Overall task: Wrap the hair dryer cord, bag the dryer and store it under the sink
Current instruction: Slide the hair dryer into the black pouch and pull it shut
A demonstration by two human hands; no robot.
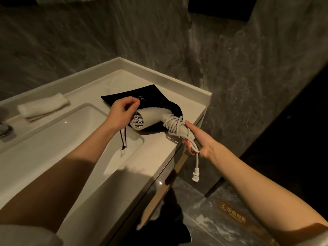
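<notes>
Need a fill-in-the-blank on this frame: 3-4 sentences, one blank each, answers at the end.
1. The white cord is wrapped around the hair dryer's ____.
2. The right hand grips that wrapped part while the left hand holds the ____ drawstring bag.
3. The plug hangs ____ the counter edge.
4. A folded white towel lies behind the ____.

Answers: handle; black; below; sink

We can't really read the gold lettering on the black drawstring bag (142,96), it's too small and blurry. The bag's mouth is hidden behind the white hair dryer (150,118), and the dryer's nozzle end is out of sight in there too. The faucet (4,129) gets chopped off by the left edge. The dryer's handle is mostly buried under the wrapped cord (174,126) and the right hand (197,141).
</notes>
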